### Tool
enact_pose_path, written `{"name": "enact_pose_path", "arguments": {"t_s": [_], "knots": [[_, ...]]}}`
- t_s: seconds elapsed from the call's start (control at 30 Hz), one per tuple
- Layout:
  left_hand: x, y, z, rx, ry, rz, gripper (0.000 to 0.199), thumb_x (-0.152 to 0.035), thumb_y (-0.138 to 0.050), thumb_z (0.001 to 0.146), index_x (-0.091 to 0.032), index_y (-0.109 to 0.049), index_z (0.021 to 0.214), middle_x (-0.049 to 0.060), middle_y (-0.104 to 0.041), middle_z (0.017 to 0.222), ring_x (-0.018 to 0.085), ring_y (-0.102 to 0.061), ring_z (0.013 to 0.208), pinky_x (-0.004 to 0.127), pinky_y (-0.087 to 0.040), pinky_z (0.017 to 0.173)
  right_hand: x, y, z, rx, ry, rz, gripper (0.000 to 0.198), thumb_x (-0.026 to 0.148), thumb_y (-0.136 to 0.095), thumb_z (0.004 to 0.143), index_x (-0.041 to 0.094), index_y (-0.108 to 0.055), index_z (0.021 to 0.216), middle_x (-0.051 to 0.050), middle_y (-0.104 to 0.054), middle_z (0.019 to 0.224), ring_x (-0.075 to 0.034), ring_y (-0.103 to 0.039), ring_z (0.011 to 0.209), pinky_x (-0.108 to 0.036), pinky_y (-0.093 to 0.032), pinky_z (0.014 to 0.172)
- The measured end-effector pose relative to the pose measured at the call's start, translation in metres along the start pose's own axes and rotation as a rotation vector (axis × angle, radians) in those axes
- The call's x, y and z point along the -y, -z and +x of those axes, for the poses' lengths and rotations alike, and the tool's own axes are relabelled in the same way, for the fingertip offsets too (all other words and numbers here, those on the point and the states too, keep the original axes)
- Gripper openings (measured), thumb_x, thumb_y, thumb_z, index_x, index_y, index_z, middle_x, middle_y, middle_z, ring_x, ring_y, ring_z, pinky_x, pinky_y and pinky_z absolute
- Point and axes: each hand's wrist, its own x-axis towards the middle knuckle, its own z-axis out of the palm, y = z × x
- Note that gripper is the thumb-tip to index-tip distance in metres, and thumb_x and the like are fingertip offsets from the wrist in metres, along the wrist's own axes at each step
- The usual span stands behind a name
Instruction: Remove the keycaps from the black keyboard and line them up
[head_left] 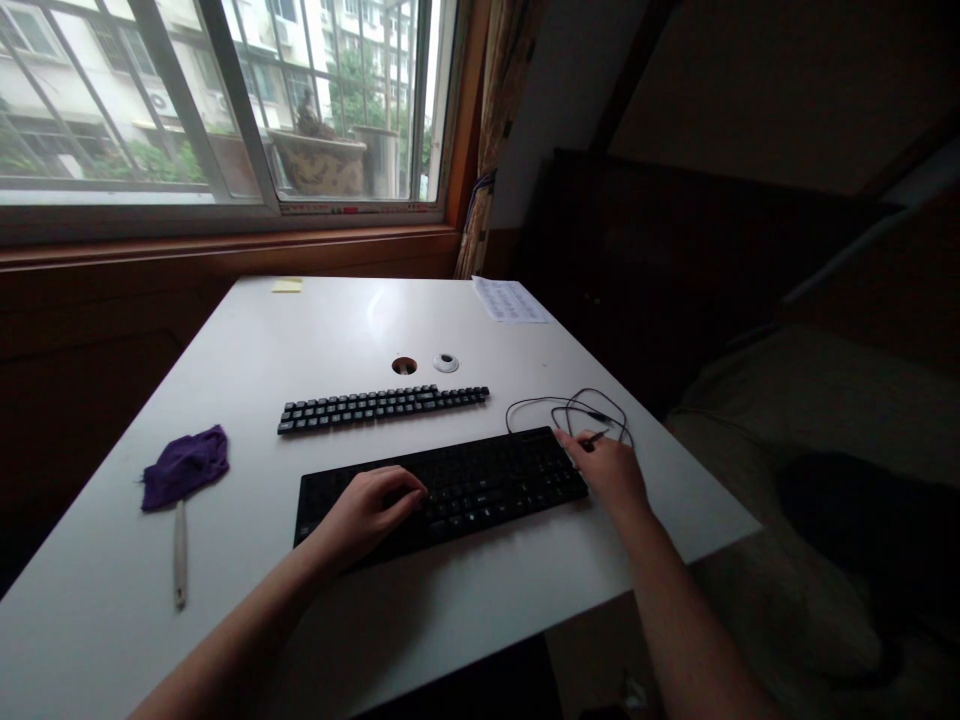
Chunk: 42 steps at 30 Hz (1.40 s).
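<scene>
A black keyboard [495, 485] lies slightly slanted on the white table. My left hand [379, 505] rests over its left-middle part, fingers curled and thumb close to the index finger; whatever may be between them is hidden. At the keyboard's right end, my right hand [607, 470] is closed around a thin dark tool [596, 440], whose tip sticks out by the thumb; its exact kind does not show. Behind the keyboard, loose black keycaps [382, 405] stand lined up in rows. A black cable [540, 402] loops on the table past my right hand.
On the left of the table [247, 590] lie a purple cloth [186, 465] and a light-handled brush or stick [179, 560]. A cable hole [405, 366] and its round cover [446, 363] sit farther back. Printed paper [511, 300] and yellow notes [287, 285] lie at the far edge.
</scene>
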Motion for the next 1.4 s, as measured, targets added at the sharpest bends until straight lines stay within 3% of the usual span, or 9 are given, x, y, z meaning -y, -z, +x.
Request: {"name": "enact_pose_path", "arguments": {"t_s": [0.3,0.47,0.77,1.1,1.23,1.4], "knots": [[0.002,-0.001,0.001,0.000,-0.020,0.028,0.016,-0.024,-0.055,0.092,-0.020,-0.069,0.096,0.004,-0.072,0.092,0.017,-0.068,0.084,0.028,-0.052,0.077,-0.002,-0.006,0.007,-0.029,0.103,-0.156,0.051,0.060,-0.045,0.090,0.020,-0.068,0.069,-0.007,-0.067,0.062,-0.022,-0.061,0.062,-0.029,-0.036,0.061],[0.005,-0.004,0.001,0.020,-0.069,0.035,0.017,-0.022,-0.056,0.091,-0.021,-0.069,0.101,0.005,-0.074,0.104,0.019,-0.070,0.095,0.032,-0.054,0.087,-0.002,-0.006,0.022,0.064,0.081,-0.196,0.049,0.057,-0.044,0.090,0.020,-0.068,0.069,-0.008,-0.069,0.066,-0.022,-0.063,0.068,-0.028,-0.036,0.062],[0.006,-0.006,0.001,0.050,-0.085,0.035,0.014,-0.020,-0.057,0.090,-0.019,-0.070,0.095,0.006,-0.075,0.104,0.019,-0.071,0.095,0.030,-0.056,0.082,0.008,-0.001,0.033,0.160,0.078,-0.295,0.048,0.053,-0.041,0.092,0.019,-0.071,0.076,-0.010,-0.072,0.074,-0.023,-0.066,0.073,-0.028,-0.036,0.062],[0.008,-0.009,0.001,0.058,-0.132,0.058,0.015,-0.021,-0.056,0.091,-0.019,-0.070,0.098,0.006,-0.075,0.101,0.018,-0.071,0.091,0.028,-0.056,0.080,0.024,0.008,0.040,0.242,0.108,-0.323,0.046,0.053,-0.044,0.090,0.019,-0.074,0.082,-0.011,-0.073,0.079,-0.024,-0.067,0.077,-0.027,-0.039,0.062],[0.010,-0.014,-0.002,0.000,-0.124,0.107,0.015,-0.021,-0.056,0.091,-0.019,-0.070,0.098,0.005,-0.074,0.095,0.017,-0.071,0.087,0.029,-0.055,0.079,0.027,0.009,0.042,0.274,0.106,-0.306,0.044,0.054,-0.046,0.089,0.020,-0.073,0.083,-0.011,-0.073,0.079,-0.023,-0.067,0.077,-0.027,-0.039,0.062],[0.010,-0.013,-0.003,-0.005,-0.124,0.096,0.016,-0.021,-0.054,0.093,-0.020,-0.069,0.099,0.005,-0.072,0.094,0.016,-0.069,0.086,0.028,-0.053,0.079,0.021,0.014,0.035,0.203,0.072,-0.257,0.045,0.056,-0.048,0.088,0.018,-0.072,0.082,-0.011,-0.072,0.074,-0.025,-0.067,0.074,-0.028,-0.041,0.063]]}}
